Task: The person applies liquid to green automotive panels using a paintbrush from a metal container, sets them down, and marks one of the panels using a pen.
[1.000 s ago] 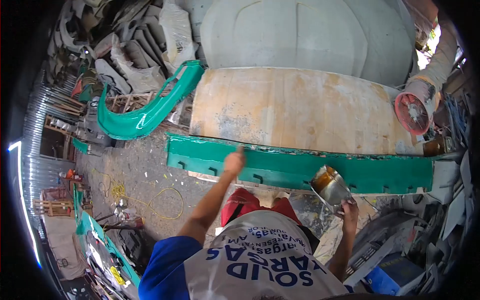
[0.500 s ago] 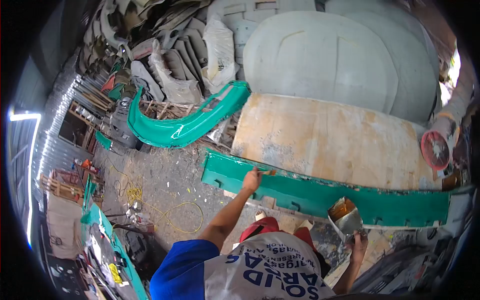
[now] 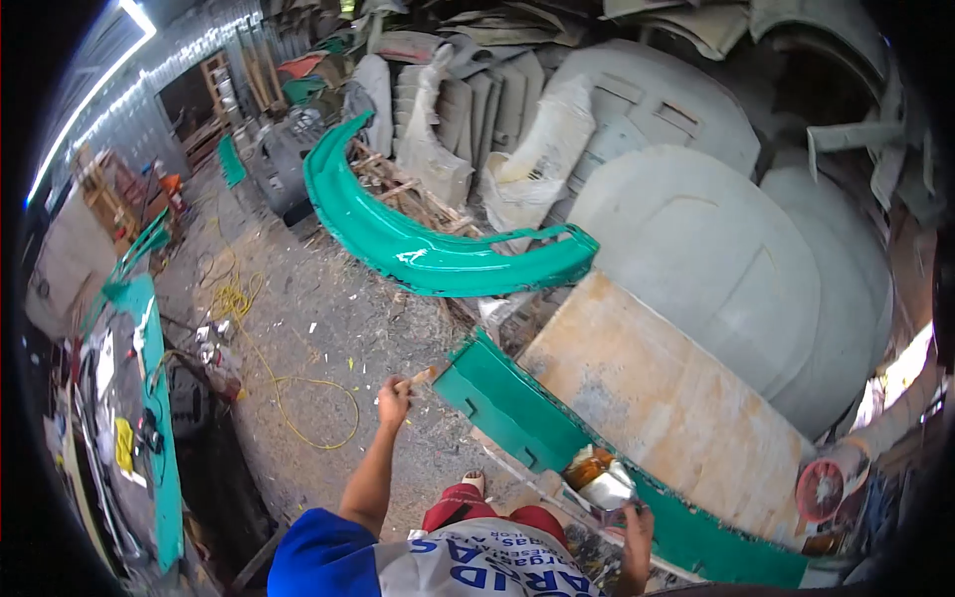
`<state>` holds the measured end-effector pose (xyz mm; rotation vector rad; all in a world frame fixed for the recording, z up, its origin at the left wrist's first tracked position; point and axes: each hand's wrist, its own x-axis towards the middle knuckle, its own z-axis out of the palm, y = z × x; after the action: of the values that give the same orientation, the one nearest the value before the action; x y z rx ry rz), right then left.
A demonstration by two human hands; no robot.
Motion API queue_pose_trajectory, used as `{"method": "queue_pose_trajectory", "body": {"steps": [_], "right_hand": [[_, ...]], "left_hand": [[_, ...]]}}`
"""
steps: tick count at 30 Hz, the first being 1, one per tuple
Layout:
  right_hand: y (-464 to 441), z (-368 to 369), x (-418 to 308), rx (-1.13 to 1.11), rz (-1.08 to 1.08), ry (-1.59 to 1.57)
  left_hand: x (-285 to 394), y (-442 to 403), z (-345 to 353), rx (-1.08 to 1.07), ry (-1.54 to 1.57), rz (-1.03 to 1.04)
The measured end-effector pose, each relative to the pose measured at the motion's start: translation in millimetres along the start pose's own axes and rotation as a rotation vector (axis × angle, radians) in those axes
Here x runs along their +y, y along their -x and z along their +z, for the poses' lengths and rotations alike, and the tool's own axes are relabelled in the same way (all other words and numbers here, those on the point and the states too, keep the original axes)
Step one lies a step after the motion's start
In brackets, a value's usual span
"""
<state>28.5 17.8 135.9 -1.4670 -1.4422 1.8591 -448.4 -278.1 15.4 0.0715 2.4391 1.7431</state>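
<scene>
My left hand (image 3: pixel 394 400) is closed round a paintbrush (image 3: pixel 425 376), whose bristle end is at the near left end of a long glossy green panel (image 3: pixel 522 416). Whether the bristles touch the panel I cannot tell. In my right hand (image 3: pixel 638 523) is an opened metal can (image 3: pixel 607 488), tilted, with amber-brown material showing on its inside. The can hangs over the panel's front edge and hides part of it. Small dark brackets stick out along the panel's near side.
A curved green moulding (image 3: pixel 428 261) lies beyond the panel. Beside it are a stained board (image 3: pixel 657 373) and large grey shells (image 3: pixel 696 249). A yellow cord (image 3: pixel 234 298) snakes over the littered floor. A red-rimmed fan-like thing (image 3: pixel 826 490) stands right; a cluttered bench (image 3: pixel 164 428) left.
The view has turned leftward. My left hand has moved the brush from the panel's upper edge to its left end. The can has tipped differently and sits over the panel's edge.
</scene>
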Motion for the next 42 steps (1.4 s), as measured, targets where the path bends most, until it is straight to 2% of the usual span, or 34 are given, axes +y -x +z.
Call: {"method": "queue_pose_trajectory", "body": {"steps": [3,6,7,8,9,10,11,12,13,14,17,21,24,27,29,31,32,34,35,36,38,42], "right_hand": [[-22.7,44.5,-17.3,-0.183,0.039,0.073],[-39.8,81.4,-24.7,-0.406,0.022,0.128],[-46.3,91.9,-27.0,-0.476,0.044,0.169],[-51.9,104.9,-28.8,-0.546,0.066,0.204],[-56.8,119.0,-28.0,-0.571,0.045,0.240],[-59.2,132.7,-32.4,-0.583,0.044,0.237],[-59.2,147.4,-38.1,-0.643,0.027,0.317],[-58.6,160.1,-39.7,-0.701,0.015,0.394],[-65.7,172.7,-34.1,-0.803,-0.021,0.393],[-70.7,185.3,-26.1,-0.804,-0.012,0.393],[-63.9,225.3,-24.7,-0.827,-0.023,0.439],[-62.9,281.4,-23.2,-0.896,-0.002,0.467],[-68.3,329.3,-11.5,-0.931,-0.009,0.542],[-59.4,385.8,-12.9,-0.947,0.008,0.525],[-47.1,420.8,-20.9,-0.821,-0.019,0.551],[-47.5,447.7,-20.3,-0.800,-0.044,0.523],[-46.8,463.4,-17.6,-0.772,-0.070,0.489],[-28.2,489.3,-40.8,-0.713,-0.037,0.410],[-30.6,500.0,-43.5,-0.698,-0.064,0.399],[-32.2,504.9,-42.9,-0.675,-0.082,0.391],[-50.6,515.0,-30.3,-0.626,-0.083,0.385],[-64.4,534.8,-28.6,-0.472,-0.078,0.216]], "left_hand": [[-67.2,29.2,-75.2,0.176,-0.039,-0.156],[-148.8,109.5,-144.4,0.371,-0.103,-0.312],[-211.0,142.2,-175.2,0.373,-0.442,-0.280],[-203.0,192.7,-186.6,0.396,-0.589,-0.327],[-233.0,235.6,-201.4,0.433,-0.648,-0.426],[-212.6,289.5,-204.9,0.425,-0.776,-0.567],[-233.7,329.4,-213.5,0.524,-0.548,-0.716],[-227.9,368.0,-218.1,0.484,-0.557,-0.812],[-225.7,402.4,-212.4,0.571,-0.218,-0.908],[-221.4,431.0,-206.5,0.637,-0.092,-0.978],[-219.5,476.8,-186.7,0.720,0.028,-1.100],[-229.2,479.9,-177.7,0.788,0.110,-1.142],[-246.7,444.8,-194.3,0.814,0.148,-1.070],[-271.5,370.6,-235.8,0.827,0.183,-0.868],[-284.1,290.7,-272.7,0.807,0.194,-0.676],[-279.4,180.8,-307.5,0.737,0.096,-0.543],[-264.3,123.4,-323.3,0.697,0.257,-0.493],[-233.5,6.1,-351.4,0.563,0.219,-0.316],[-179.7,-45.7,-352.5,0.525,0.098,-0.255],[-174.3,-101.3,-360.7,0.409,-0.075,-0.184],[-108.1,-195.4,-347.6,0.249,-0.034,0.015],[-2.2,-328.6,-283.5,-0.077,-0.088,0.213]]}}
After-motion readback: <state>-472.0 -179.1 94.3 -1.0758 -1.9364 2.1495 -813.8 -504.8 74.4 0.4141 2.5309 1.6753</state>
